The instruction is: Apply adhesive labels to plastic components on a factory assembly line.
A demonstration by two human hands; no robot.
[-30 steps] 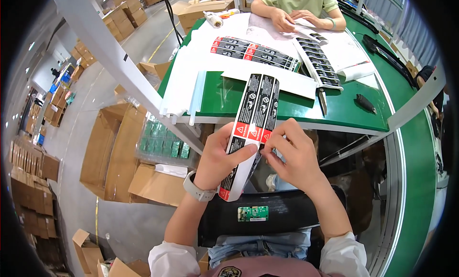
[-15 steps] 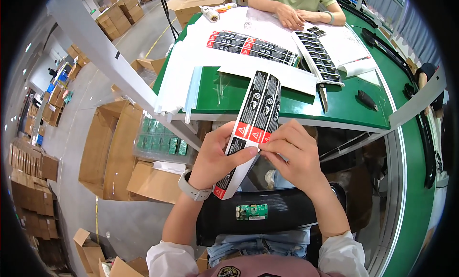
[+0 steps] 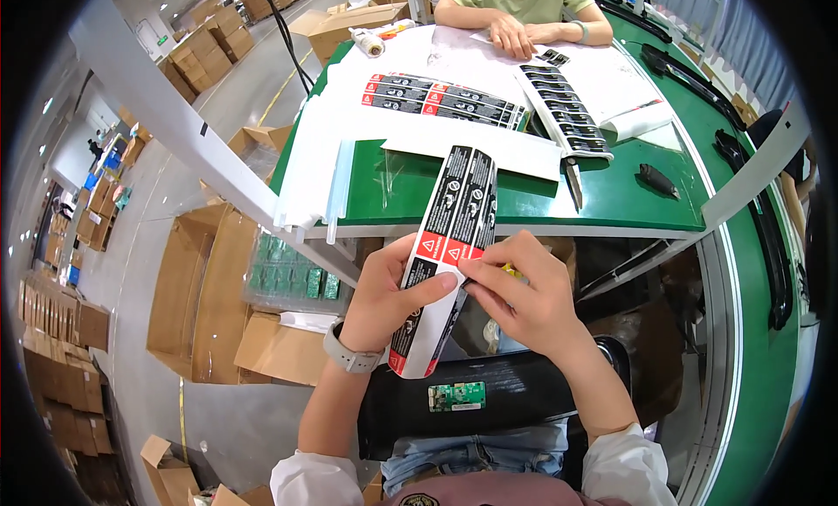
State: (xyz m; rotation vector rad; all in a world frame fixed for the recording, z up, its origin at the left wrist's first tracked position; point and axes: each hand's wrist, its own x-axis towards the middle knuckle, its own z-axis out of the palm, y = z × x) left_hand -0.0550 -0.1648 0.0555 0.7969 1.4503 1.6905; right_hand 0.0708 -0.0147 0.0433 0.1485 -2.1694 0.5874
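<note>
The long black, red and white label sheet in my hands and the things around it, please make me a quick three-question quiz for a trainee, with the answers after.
1. Multiple choice: what does the person's left hand hold?
A. a pointed tool
B. a long black, red and white label sheet
C. a cardboard box

2. True or false: the small rectangular green circuit board lies on the glossy black panel at the person's lap.

3. Fill in: the person's pale grey wrist strap is on the ____ wrist.

Key: 1. B; 2. True; 3. left.
</note>
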